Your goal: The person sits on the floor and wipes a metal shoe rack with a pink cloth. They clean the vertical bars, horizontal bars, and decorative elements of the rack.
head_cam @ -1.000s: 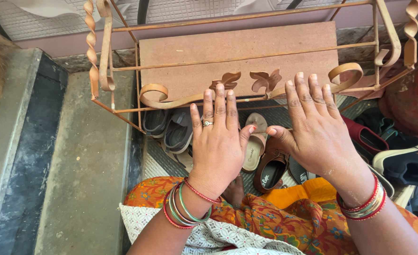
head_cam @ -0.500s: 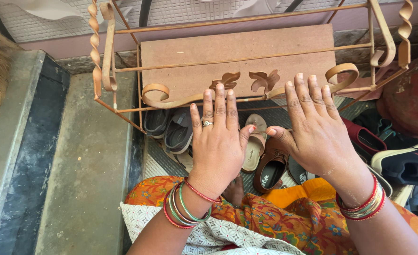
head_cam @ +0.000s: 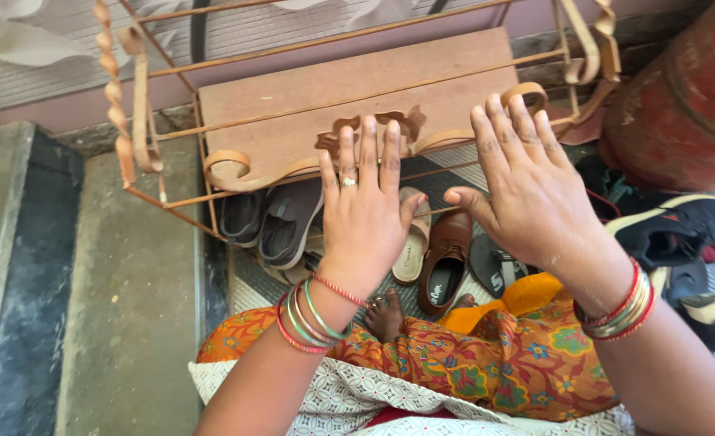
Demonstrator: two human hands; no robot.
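Head view: left hand [head_cam: 367, 216] and right hand [head_cam: 528, 194] hovering flat, fingers spread, holding nothing; metal shoe rack [head_cam: 236, 171] just beyond fingertips, shoes [head_cam: 446, 258] beneath, nothing being lifted yet.

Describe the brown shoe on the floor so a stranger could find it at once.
Start at the rusty metal rack with the board on top. On the floor before it lies a row of footwear; the brown shoe sits below the gap between the hands. It alone is brown leather, beside a pale sandal.
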